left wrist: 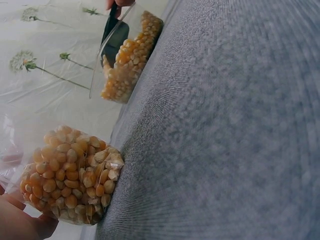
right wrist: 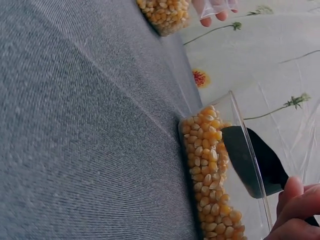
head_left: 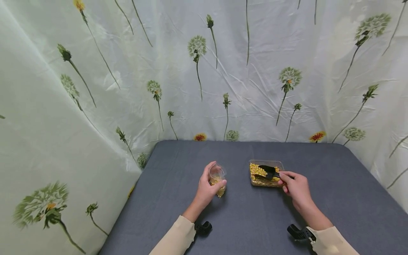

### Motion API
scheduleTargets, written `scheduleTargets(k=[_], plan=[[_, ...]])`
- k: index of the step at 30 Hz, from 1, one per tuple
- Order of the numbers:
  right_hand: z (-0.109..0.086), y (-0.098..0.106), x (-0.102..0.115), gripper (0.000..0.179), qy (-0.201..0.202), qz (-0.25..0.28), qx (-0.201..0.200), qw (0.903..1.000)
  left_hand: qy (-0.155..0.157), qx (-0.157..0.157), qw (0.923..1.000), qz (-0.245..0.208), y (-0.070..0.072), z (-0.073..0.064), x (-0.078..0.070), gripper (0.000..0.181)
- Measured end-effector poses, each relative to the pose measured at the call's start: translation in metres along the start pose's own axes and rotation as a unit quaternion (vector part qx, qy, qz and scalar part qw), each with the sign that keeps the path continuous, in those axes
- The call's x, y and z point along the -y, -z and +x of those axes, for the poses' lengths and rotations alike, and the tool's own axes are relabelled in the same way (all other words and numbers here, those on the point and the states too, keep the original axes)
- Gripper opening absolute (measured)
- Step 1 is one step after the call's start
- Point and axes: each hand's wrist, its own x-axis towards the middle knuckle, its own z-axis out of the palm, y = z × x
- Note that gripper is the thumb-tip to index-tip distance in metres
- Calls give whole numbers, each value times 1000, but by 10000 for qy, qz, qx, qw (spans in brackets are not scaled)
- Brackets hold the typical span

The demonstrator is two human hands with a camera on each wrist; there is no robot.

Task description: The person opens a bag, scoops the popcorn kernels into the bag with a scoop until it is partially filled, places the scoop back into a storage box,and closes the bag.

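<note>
My left hand (head_left: 206, 187) grips a clear plastic bag (left wrist: 72, 175) by its sides, thumb on the near side. Its mouth gapes upward in a round shape, and corn kernels fill the lower part. To the right stands a clear rectangular container (head_left: 267, 183) with corn kernels (right wrist: 205, 170) inside. My right hand (head_left: 299, 188) holds a black scoop (head_left: 271, 172) by the handle. The scoop's blade dips into the container among the kernels; how many kernels lie in it is hard to tell.
A grey cloth-covered table (head_left: 242, 212) lies under both hands. Behind and to the left hangs a pale curtain (head_left: 178, 71) printed with dandelions. Black straps (head_left: 204, 228) sit on both wrists.
</note>
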Motion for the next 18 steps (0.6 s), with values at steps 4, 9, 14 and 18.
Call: scheduleTargets(k=[4, 9, 14, 18], plan=[[-2, 4, -2, 36, -68, 445, -65, 9990, -6, 122, 9999, -8, 2, -3, -21, 71], [-4, 8, -5, 25, -164, 842, -52, 9963, -52, 189, 9998, -10, 5, -5, -34, 70], [-7, 9, -4, 14, -251, 1237, -118, 9919, -14, 83, 9999, 74, 3, -1, -8, 74], [-10, 11, -4, 15, -155, 1417, -88, 9898, -89, -16, 9999, 60, 1, 0, 4, 73]])
